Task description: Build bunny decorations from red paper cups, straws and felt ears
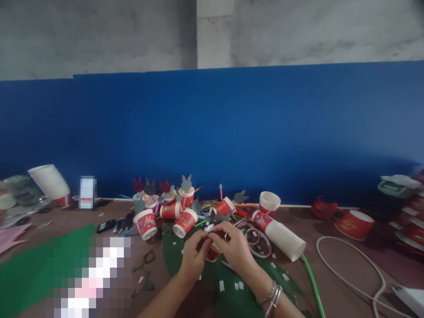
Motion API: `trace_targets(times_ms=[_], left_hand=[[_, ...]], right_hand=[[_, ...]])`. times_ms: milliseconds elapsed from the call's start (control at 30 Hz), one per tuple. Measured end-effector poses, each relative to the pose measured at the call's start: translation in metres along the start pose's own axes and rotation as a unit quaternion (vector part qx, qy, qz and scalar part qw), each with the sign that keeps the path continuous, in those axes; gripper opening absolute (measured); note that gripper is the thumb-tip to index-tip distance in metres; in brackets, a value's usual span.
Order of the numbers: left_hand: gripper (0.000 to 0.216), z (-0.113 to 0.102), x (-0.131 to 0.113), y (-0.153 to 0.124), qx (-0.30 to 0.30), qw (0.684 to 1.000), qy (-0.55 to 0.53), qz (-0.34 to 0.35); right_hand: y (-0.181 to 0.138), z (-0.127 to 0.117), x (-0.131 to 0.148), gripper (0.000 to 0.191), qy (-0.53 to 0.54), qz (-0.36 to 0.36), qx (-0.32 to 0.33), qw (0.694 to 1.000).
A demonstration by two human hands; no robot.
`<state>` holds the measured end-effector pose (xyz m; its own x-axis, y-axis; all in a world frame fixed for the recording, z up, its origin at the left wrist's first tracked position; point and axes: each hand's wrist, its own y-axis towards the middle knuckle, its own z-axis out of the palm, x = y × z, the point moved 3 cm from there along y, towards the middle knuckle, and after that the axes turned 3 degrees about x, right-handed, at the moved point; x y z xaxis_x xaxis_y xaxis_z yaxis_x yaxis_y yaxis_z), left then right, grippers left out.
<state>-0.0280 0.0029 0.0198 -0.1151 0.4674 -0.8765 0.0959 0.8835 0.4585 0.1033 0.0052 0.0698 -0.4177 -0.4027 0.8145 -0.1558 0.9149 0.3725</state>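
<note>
My left hand (194,255) and my right hand (233,244) meet in the middle, fingers closed around a small red paper cup (214,255). Part of the cup shows between my hands; my fingers hide the rest. A dark edge shows at my fingertips, too blurred to name. Under my hands lies a dark green sheet (228,304) with small white scraps (221,285) on it. Just beyond are red paper cups (185,223), some tipped over, and a grey paper rabbit head (186,182) on an upright cup.
A stack of paper cups (285,238) lies to the right, beside a roll of clear tape (258,242). White cable (351,256) loops farther right. Green paper (49,260) and dark keys (122,225) are on the left. A blue panel (212,132) stands behind the table.
</note>
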Motion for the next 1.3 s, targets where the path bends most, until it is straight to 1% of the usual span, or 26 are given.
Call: trace_targets(times_ms=[133,233,300,433,533,600,700,800,900,967,1033,1100,1200,1300], left_hand=[[0.022,0.002,-0.001,-0.001,0.019,0.999,-0.023,-0.016],[0.023,0.004,0.001,-0.003,0.029,0.998,-0.037,-0.034],[0.022,0.004,0.002,-0.004,0.033,0.999,-0.029,-0.027],[0.02,0.003,0.002,-0.004,0.025,1.0,-0.007,-0.001],[0.02,0.003,0.002,-0.004,0.018,1.0,-0.01,-0.006],[0.02,0.003,0.004,-0.003,0.013,1.0,-0.014,-0.016],[0.021,0.002,0.007,-0.002,-0.011,0.999,-0.023,-0.034],[0.023,-0.001,0.009,-0.001,-0.056,0.996,-0.044,-0.049],[0.023,-0.004,0.011,0.001,-0.093,0.991,-0.066,-0.069],[0.023,-0.006,0.011,0.001,-0.109,0.987,-0.082,-0.08],[0.024,-0.007,0.01,0.002,-0.124,0.984,-0.101,-0.083],[0.026,-0.007,0.01,0.002,-0.136,0.979,-0.123,-0.087],[0.026,-0.008,0.01,0.003,-0.144,0.974,-0.146,-0.098],[0.029,-0.008,0.013,0.003,-0.138,0.971,-0.165,-0.106]], right_hand=[[-0.001,-0.001,-0.001,0.013,-0.033,-0.006,0.016,0.999],[-0.004,0.0,-0.003,0.016,-0.075,-0.024,0.009,0.997],[-0.005,0.002,-0.005,0.017,-0.098,-0.045,0.003,0.994],[-0.007,0.005,-0.008,0.018,-0.114,-0.07,-0.002,0.991],[-0.006,0.005,-0.009,0.019,-0.111,-0.063,-0.003,0.992],[-0.006,0.004,-0.007,0.025,-0.108,-0.067,-0.001,0.992],[-0.006,0.0,-0.001,0.034,-0.11,-0.101,0.015,0.989],[-0.005,-0.005,-0.001,0.03,-0.099,-0.113,0.0,0.989],[-0.004,-0.01,-0.005,0.032,-0.088,-0.093,-0.046,0.991],[-0.002,-0.012,-0.008,0.029,-0.095,-0.071,-0.077,0.99],[0.0,-0.013,-0.01,0.026,-0.11,-0.034,-0.089,0.989],[0.001,-0.012,-0.011,0.027,-0.132,0.01,-0.058,0.99],[0.001,-0.005,-0.012,0.023,-0.147,0.057,0.033,0.987],[-0.002,0.004,-0.012,0.016,-0.154,0.059,0.105,0.981]])
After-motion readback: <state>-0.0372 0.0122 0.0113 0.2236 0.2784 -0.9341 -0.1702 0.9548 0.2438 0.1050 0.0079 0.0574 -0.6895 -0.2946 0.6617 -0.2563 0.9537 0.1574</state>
